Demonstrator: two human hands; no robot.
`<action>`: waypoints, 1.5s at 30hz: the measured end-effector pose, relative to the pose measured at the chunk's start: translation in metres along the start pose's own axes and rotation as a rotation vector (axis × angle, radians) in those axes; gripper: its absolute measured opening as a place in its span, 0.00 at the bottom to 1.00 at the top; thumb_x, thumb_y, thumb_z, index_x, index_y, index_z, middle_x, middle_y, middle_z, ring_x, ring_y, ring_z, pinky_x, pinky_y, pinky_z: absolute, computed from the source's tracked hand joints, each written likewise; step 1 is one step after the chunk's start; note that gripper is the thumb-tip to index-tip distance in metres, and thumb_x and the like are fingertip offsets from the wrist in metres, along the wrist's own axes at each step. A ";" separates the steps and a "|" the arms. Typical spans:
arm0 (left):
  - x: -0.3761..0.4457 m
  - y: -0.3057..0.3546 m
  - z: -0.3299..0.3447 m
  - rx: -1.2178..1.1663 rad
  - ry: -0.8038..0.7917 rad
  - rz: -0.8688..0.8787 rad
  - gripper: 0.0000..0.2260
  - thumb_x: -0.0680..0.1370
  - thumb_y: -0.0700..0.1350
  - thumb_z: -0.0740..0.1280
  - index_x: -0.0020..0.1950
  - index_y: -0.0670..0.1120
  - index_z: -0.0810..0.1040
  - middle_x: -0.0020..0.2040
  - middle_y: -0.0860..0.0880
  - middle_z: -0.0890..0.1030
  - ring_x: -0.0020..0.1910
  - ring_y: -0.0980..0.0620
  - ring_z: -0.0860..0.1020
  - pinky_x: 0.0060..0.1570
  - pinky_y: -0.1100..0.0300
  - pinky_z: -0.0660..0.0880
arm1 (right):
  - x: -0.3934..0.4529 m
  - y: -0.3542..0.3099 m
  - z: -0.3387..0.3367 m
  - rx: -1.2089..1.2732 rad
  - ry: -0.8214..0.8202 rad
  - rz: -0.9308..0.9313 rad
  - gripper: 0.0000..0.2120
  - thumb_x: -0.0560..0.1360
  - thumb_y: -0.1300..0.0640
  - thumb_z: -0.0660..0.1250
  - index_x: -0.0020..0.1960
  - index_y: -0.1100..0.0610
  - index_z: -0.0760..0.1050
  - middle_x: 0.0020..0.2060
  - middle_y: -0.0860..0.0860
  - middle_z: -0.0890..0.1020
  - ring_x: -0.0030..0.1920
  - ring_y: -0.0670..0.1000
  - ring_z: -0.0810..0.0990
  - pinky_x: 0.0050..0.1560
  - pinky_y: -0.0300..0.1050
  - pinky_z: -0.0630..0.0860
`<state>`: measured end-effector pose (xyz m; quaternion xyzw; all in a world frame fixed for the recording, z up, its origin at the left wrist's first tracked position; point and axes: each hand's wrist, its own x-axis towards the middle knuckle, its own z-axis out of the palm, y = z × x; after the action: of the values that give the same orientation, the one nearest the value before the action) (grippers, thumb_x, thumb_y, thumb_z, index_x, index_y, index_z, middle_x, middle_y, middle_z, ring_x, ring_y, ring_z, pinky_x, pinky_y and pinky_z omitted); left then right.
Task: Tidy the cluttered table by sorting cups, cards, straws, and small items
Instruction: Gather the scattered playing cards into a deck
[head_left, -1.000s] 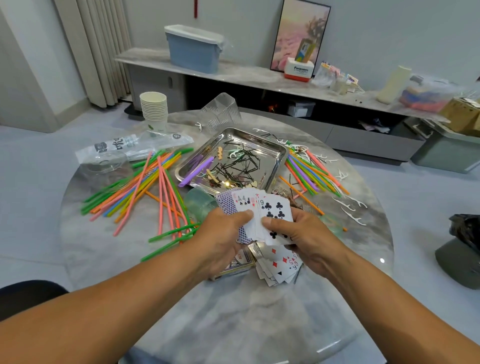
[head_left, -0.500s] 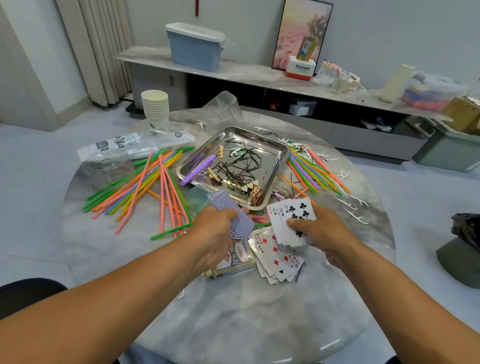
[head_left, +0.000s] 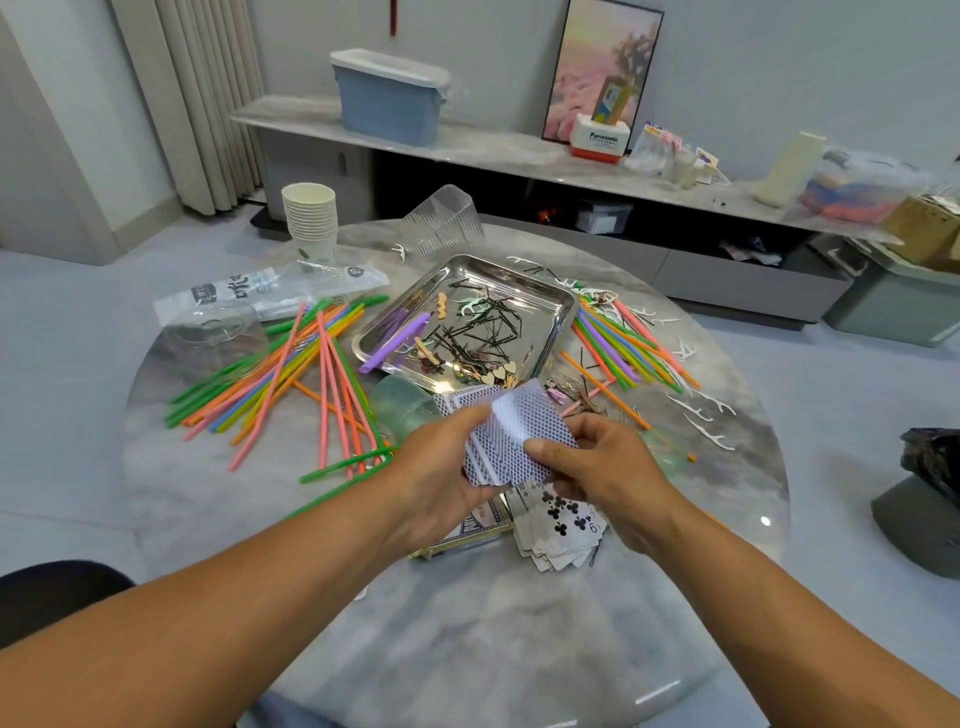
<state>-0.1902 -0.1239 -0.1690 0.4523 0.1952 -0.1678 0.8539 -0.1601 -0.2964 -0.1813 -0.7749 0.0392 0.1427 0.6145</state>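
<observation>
Both hands meet over the round table (head_left: 467, 649) centre. Left hand (head_left: 441, 478) has its grip curled round a face-down stack of cards (head_left: 511, 441); right hand (head_left: 602, 467) pinches the same stack from 3 o'clock, thumb on top. Directly beneath lie a face-up card pile (head_left: 558, 525) and a card box (head_left: 467, 530). Steel tray (head_left: 563, 312) of small items sits at 12 o'clock. Straws (head_left: 291, 374) spread at 10 o'clock, more straws (head_left: 618, 343) at 2 o'clock. Paper cup stack (head_left: 309, 218) stands at 11 o'clock.
</observation>
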 end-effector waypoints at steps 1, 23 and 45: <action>0.001 -0.001 -0.001 -0.024 0.001 0.018 0.09 0.84 0.39 0.61 0.62 0.40 0.76 0.56 0.40 0.84 0.55 0.41 0.84 0.53 0.44 0.82 | 0.001 -0.001 -0.003 0.043 0.011 0.044 0.09 0.73 0.60 0.77 0.50 0.60 0.79 0.39 0.55 0.85 0.34 0.48 0.80 0.35 0.41 0.79; 0.009 -0.010 -0.002 0.041 0.172 0.195 0.10 0.79 0.37 0.70 0.59 0.45 0.79 0.52 0.48 0.86 0.48 0.50 0.85 0.38 0.55 0.83 | -0.003 -0.011 -0.004 0.340 -0.104 0.180 0.09 0.80 0.59 0.69 0.59 0.60 0.80 0.52 0.59 0.87 0.43 0.52 0.85 0.39 0.43 0.84; 0.008 -0.014 -0.005 0.182 0.080 0.187 0.11 0.79 0.39 0.70 0.60 0.48 0.82 0.52 0.48 0.87 0.50 0.46 0.85 0.50 0.49 0.82 | -0.009 -0.018 0.001 -0.051 -0.011 -0.072 0.27 0.69 0.63 0.80 0.64 0.54 0.73 0.44 0.54 0.87 0.41 0.53 0.87 0.43 0.51 0.84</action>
<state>-0.1911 -0.1275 -0.1853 0.5505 0.1701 -0.0864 0.8127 -0.1645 -0.2919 -0.1619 -0.7905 0.0042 0.1259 0.5993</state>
